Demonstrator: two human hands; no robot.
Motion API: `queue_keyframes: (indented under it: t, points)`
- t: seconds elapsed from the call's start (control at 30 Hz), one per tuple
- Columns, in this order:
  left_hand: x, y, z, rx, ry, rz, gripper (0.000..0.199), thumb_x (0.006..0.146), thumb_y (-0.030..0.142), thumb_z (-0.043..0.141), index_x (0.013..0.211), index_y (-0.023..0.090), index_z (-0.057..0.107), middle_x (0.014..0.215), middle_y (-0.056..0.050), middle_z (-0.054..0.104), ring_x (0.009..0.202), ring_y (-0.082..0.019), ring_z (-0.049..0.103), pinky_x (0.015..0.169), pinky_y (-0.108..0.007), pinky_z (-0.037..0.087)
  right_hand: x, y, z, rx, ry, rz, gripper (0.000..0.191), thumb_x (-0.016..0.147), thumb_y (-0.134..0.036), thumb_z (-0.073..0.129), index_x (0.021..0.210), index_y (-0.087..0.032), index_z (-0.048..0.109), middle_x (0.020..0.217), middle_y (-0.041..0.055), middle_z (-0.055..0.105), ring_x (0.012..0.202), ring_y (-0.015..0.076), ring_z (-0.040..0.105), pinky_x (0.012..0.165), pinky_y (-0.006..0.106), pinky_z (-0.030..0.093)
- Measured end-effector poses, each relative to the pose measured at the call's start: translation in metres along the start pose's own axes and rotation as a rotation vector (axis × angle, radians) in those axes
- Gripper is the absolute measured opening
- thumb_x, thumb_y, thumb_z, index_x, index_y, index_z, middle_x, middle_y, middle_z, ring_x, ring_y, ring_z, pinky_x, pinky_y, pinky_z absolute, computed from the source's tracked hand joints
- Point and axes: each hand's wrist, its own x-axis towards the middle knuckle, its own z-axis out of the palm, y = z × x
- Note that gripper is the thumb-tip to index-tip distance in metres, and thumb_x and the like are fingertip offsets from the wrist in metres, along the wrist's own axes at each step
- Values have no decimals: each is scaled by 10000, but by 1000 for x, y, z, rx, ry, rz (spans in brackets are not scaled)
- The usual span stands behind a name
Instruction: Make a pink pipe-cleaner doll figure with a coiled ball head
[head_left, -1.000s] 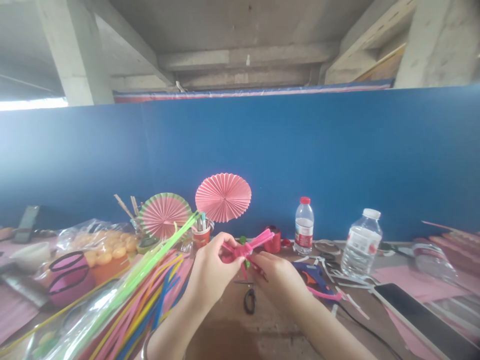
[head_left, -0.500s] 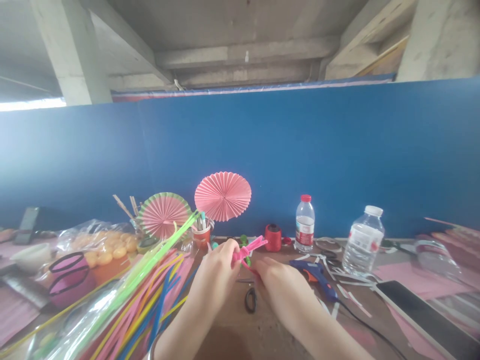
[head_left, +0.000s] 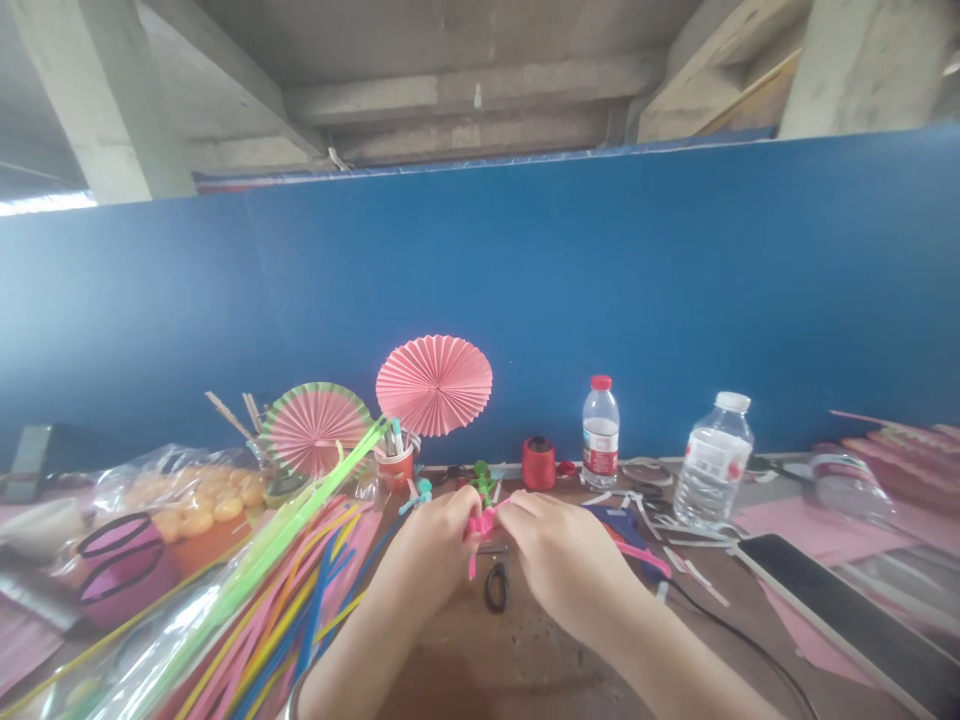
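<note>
Both hands meet above the brown table, closed on a bright pink pipe cleaner piece. My left hand pinches its left side, and a short pink end hangs below the fingertips. My right hand grips the other side, while a pink strand sticks out to the right beyond it. Just below the fingertips lie dark-handled scissors. A green pipe cleaner figure is behind the hands, and a light blue one sits beside my left hand.
Colourful pipe cleaners lie at left near a bag of orange balls. Two pleated paper fans stand behind. A red spool, bottles, a blue glue gun, paper strips and a phone are at right.
My hands have come closer together on the pink piece. Its loops that pointed up to the right are gone from there, and a strand now shows beyond my right hand. The view has shifted slightly.
</note>
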Motion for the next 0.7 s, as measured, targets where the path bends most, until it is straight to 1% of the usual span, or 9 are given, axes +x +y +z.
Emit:
queue_keyframes:
  t: [0.03,0.17,0.3,0.43,0.53,0.63,0.7]
  points:
    - [0,1,-1,-41,-5,-30,167,697,33,432,711,196,460,599,9,541,553,-146,513,516,-240,350,0,1,1,4,16,2,208,722,-15,439,749,-182,559,712,6,579,631,139,516,534,248,307]
    - [-1,7,-3,-153,-20,-73,154,675,65,451,701,213,484,626,17,571,581,-147,536,547,-236,350,2,5,5,40,69,46,191,753,-28,438,733,-189,539,707,-4,563,643,131,506,551,237,307]
    - [-2,13,-7,-243,-41,-122,141,653,95,474,696,222,516,622,29,591,565,-140,533,528,-228,343,3,9,6,94,98,94,171,801,-69,437,729,-192,532,704,-14,566,629,121,505,558,224,313]
    - [-1,18,-10,-325,-82,-127,103,648,120,499,671,216,527,612,30,598,564,-135,530,525,-223,357,4,9,5,150,102,129,178,847,-130,426,722,-194,537,683,-20,576,620,116,519,574,218,327]
    - [0,19,-10,-380,-95,-140,43,662,179,545,665,214,519,622,24,603,577,-143,538,536,-230,375,5,8,4,174,103,149,205,862,-153,411,712,-193,544,663,-20,581,598,113,519,562,216,325]
    - [0,20,-10,-441,-85,-159,98,663,206,574,685,219,479,602,38,591,547,-137,529,522,-227,377,5,10,4,179,105,167,220,863,-161,407,703,-189,555,658,-14,582,590,113,519,550,216,321]
    - [-1,20,-11,-458,-79,-145,110,676,218,573,701,225,467,587,49,581,533,-133,522,515,-225,375,5,13,3,185,89,177,213,857,-170,423,707,-191,573,659,-13,580,602,116,525,553,217,322]
